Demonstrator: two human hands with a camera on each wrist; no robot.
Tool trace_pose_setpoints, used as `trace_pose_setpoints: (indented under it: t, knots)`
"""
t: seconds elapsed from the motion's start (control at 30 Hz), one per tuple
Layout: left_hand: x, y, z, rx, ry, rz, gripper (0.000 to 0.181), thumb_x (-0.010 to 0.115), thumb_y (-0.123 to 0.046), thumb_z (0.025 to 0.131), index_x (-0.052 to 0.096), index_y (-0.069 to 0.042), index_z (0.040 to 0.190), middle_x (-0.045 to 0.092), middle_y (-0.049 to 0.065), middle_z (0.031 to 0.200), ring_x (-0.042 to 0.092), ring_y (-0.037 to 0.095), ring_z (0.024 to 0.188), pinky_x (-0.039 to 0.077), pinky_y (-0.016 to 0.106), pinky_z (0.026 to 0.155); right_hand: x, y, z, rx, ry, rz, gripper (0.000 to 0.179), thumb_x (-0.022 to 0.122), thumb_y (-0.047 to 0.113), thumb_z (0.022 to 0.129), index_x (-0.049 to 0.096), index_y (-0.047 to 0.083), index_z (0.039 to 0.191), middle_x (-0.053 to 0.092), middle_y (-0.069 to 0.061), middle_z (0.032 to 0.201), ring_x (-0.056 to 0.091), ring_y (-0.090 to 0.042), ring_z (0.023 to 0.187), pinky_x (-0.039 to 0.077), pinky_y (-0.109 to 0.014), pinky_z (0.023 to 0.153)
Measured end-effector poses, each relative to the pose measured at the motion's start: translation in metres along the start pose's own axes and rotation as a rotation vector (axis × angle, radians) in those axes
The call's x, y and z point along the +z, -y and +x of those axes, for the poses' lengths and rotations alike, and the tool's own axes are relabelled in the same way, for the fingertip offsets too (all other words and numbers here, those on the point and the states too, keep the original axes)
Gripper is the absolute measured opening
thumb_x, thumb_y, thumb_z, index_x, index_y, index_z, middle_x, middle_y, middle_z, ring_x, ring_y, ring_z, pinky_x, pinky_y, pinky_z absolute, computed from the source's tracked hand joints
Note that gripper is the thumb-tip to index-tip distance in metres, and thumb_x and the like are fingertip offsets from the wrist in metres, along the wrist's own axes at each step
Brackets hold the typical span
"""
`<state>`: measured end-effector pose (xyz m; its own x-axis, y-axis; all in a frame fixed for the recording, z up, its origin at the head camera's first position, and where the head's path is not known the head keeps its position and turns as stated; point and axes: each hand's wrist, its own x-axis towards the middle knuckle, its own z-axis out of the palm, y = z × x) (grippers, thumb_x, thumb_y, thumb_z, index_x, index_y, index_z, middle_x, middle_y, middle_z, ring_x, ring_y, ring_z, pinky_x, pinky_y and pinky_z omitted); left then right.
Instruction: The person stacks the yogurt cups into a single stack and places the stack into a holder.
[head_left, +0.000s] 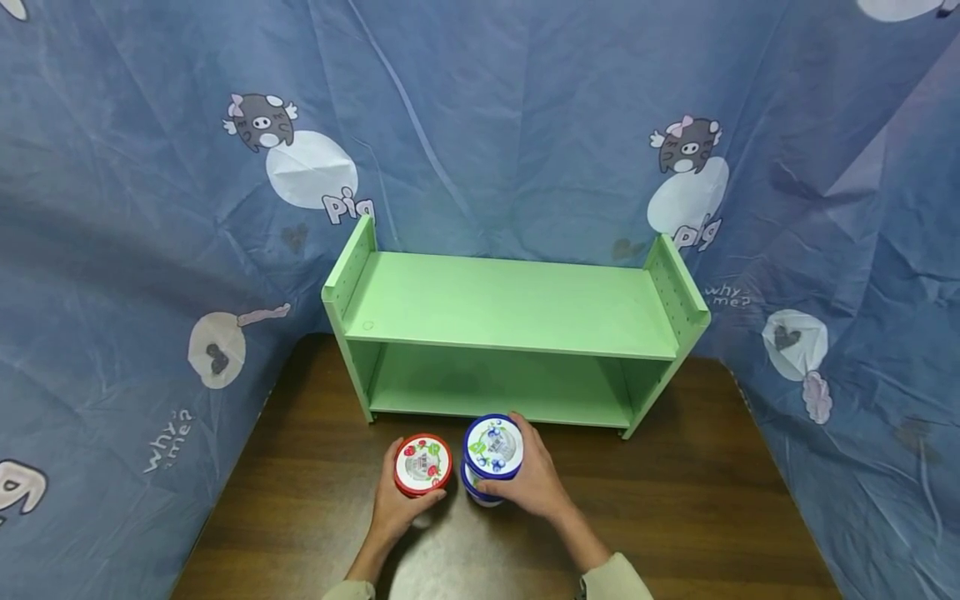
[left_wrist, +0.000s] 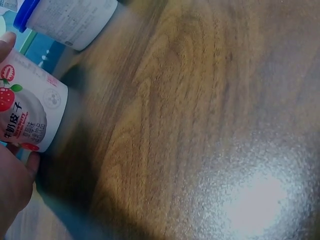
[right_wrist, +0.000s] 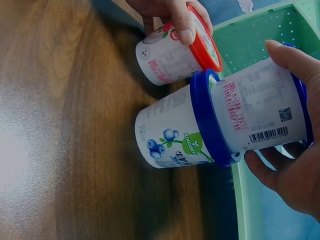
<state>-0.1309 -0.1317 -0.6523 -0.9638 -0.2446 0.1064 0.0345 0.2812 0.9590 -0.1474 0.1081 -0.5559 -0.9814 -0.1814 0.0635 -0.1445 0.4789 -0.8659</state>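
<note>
My left hand (head_left: 396, 504) grips a tub with a red lid (head_left: 423, 464) and strawberry pictures on its white side, plain in the left wrist view. My right hand (head_left: 537, 481) holds an upper blue-lidded tub (right_wrist: 260, 105) by its sides, thumb on one side and fingers on the other. Its base is right at the lid of a lower blue-lidded tub (right_wrist: 170, 131) with blueberry pictures, which stands on the table. The upper tub covers most of the lower one in the head view. The red-lidded tub is just left of this pair.
A green two-tier shelf (head_left: 510, 304) stands at the back of the brown wooden table (head_left: 300, 517), with raised side panels at both ends. Behind and beside it hangs a blue cloth (head_left: 510, 125) printed with cartoon pigs. Glare lies on the table near the front.
</note>
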Motion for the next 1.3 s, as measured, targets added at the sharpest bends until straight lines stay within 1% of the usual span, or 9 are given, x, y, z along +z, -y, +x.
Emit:
trace_pose_setpoints:
  t: [0.23,0.33,0.47,0.6,0.7,0.8,0.9,1.03,1.3]
  knots:
    - [-0.001,-0.006,-0.001,-0.038,-0.012,0.008,0.113,0.097,-0.008,0.055,0.037,-0.006,0.151,0.062,0.018,0.135,0.057,0.017,0.118,0.044,0.019,0.1,0.0,-0.001,0.0,-0.004,-0.002,0.009,0.119,0.096,0.033,0.058,0.029,0.011,0.154,0.049,-0.021,0.142,0.054,-0.037,0.125,0.045,-0.055,0.103]
    - [-0.005,-0.022,-0.004,-0.046,-0.016,-0.005,0.11,0.095,-0.003,0.057,0.037,-0.002,0.15,0.061,0.021,0.135,0.057,0.013,0.116,0.042,0.016,0.099,0.0,-0.002,0.0,-0.012,-0.008,0.019,0.119,0.096,0.033,0.057,0.03,0.011,0.154,0.05,-0.02,0.141,0.055,-0.036,0.125,0.045,-0.054,0.103]
    - [-0.015,-0.05,-0.006,-0.042,-0.005,-0.039,0.105,0.093,0.0,0.059,0.036,0.004,0.147,0.059,0.025,0.135,0.054,0.007,0.114,0.039,0.009,0.097,0.001,-0.002,0.001,-0.024,-0.018,0.027,0.118,0.097,0.032,0.056,0.032,0.012,0.153,0.051,-0.02,0.14,0.055,-0.035,0.124,0.045,-0.053,0.102]
    - [-0.015,-0.041,0.002,-0.01,-0.01,-0.05,0.109,0.094,-0.003,0.057,0.036,0.0,0.149,0.058,0.022,0.138,0.052,0.003,0.115,0.038,0.008,0.099,0.001,-0.002,0.001,-0.029,-0.019,0.029,0.118,0.097,0.031,0.056,0.032,0.012,0.153,0.051,-0.02,0.139,0.056,-0.035,0.123,0.045,-0.052,0.102]
    - [-0.014,-0.03,0.009,-0.003,-0.01,-0.023,0.113,0.096,-0.008,0.056,0.036,-0.005,0.151,0.059,0.018,0.139,0.053,0.006,0.117,0.039,0.011,0.1,0.001,-0.002,0.0,-0.026,-0.013,0.03,0.118,0.097,0.032,0.057,0.032,0.012,0.153,0.051,-0.02,0.139,0.056,-0.035,0.123,0.046,-0.052,0.102]
    - [-0.016,-0.039,0.011,-0.007,-0.002,0.009,0.114,0.097,-0.013,0.054,0.036,-0.006,0.151,0.059,0.016,0.141,0.054,0.015,0.12,0.041,0.015,0.1,0.001,-0.002,0.001,-0.026,-0.01,0.03,0.118,0.097,0.032,0.057,0.031,0.01,0.153,0.051,-0.02,0.139,0.056,-0.035,0.123,0.046,-0.052,0.101]
    - [-0.017,-0.048,0.012,0.008,0.01,0.03,0.115,0.097,-0.016,0.054,0.036,-0.004,0.15,0.058,0.016,0.142,0.055,0.019,0.121,0.043,0.019,0.101,0.001,-0.002,0.001,-0.03,-0.008,0.033,0.119,0.097,0.031,0.057,0.031,0.008,0.153,0.051,-0.021,0.139,0.055,-0.035,0.123,0.045,-0.053,0.102]
    - [-0.019,-0.058,0.013,0.04,0.018,0.052,0.114,0.098,-0.018,0.054,0.037,-0.004,0.149,0.059,0.015,0.141,0.057,0.019,0.119,0.047,0.026,0.1,0.001,-0.003,0.001,-0.032,-0.007,0.033,0.119,0.097,0.031,0.057,0.031,0.007,0.153,0.051,-0.021,0.139,0.055,-0.035,0.123,0.045,-0.053,0.102]
    - [-0.023,-0.08,0.019,0.093,0.011,0.068,0.108,0.098,-0.019,0.053,0.043,-0.01,0.145,0.063,0.012,0.135,0.059,0.019,0.116,0.05,0.035,0.099,0.0,-0.002,0.001,-0.023,-0.009,0.03,0.118,0.097,0.032,0.057,0.031,0.011,0.153,0.051,-0.019,0.139,0.055,-0.033,0.123,0.046,-0.052,0.102]
